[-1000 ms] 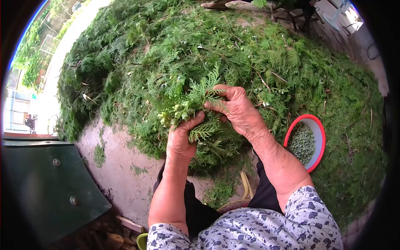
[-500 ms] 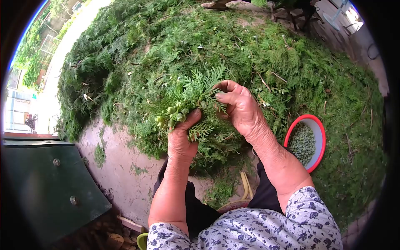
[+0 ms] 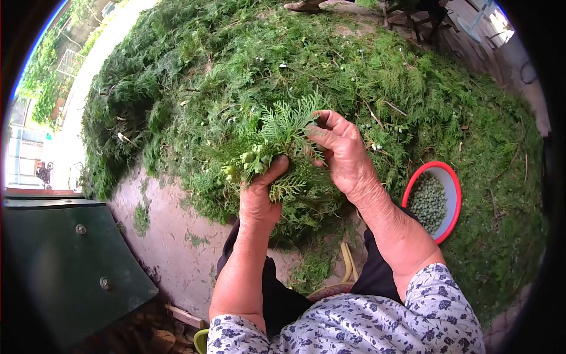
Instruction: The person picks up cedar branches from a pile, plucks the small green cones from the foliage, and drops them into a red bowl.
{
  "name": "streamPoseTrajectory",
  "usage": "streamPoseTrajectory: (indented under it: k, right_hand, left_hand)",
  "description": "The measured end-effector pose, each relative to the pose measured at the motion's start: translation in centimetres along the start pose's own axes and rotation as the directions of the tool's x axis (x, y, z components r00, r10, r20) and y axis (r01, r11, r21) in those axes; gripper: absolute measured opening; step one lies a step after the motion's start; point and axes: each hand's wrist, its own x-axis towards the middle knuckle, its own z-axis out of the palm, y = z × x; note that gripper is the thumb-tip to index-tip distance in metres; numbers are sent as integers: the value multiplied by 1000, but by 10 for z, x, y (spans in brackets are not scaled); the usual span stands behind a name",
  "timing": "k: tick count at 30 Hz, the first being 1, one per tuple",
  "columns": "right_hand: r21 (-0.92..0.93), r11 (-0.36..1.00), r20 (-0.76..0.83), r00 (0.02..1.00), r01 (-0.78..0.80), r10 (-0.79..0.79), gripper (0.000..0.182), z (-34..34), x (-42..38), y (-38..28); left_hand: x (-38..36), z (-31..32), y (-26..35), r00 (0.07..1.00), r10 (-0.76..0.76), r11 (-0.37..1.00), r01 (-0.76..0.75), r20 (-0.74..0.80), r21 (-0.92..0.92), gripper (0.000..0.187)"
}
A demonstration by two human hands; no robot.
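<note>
Note left hand (image 3: 259,197) clamped on cone-bearing conifer sprig (image 3: 284,128) above heaped cut branches (image 3: 424,88), with right hand (image 3: 346,152) curled at its edge, pinch not discernible. Expect light, springy foliage (image 3: 288,187) and firm green cones (image 3: 248,158); grasp by the stem base, hidden behind the thumb.

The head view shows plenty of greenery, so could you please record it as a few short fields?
Left hand: grip closed on leafy sprigs
Right hand: fingers bent at the sprigs' edge; contact unclear
Cones: pale green, clustered by the left thumb
Basin: red-rimmed, right of the right forearm
Basin contents: many small round green pieces
Surroundings: cut foliage spread widely ahead
Lower left: dark green panel
</note>
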Motion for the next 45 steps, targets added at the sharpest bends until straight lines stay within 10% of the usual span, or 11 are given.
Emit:
streamPoseTrajectory:
  k: [8,11,21,27,32,42,44,45]
  right_hand:
    - [-227,966,188,967,-126,171,19,-2,-3,-3]
    - [-375,916,338,941,145,-11,24,1,-3,-7]
    - [-426,902,130,981,-73,141,24,2,-8,-6]
    - [-374,905,316,945,202,-80,25,-6,-2,5]
    - [-658,541,408,852,524,-329,16,-11,7,12]
    - [-734,289,340,701,615,-628,16,6,-2,27]
    - [-690,327,344,690,646,-637,13,2,3,28]
    - [-575,633,189,837,518,-513,8,0,5,29]
  left_hand:
    - [-3,-1,2,999,-40,995,39,10,94,30]
    - [-2,-3,4,997,-77,988,79,-23,133,29]
    - [4,-10,4,994,-25,995,35,-103,95,22]
    - [1,0,6,993,21,986,-2,-115,166,22]
    - [4,-5,5,996,40,981,-24,-81,195,27]
    - [8,-3,0,985,156,967,-138,-67,214,26]
    - [4,4,4,976,122,986,-97,-179,138,26]
    - [7,-2,4,984,122,988,-107,-132,115,24]
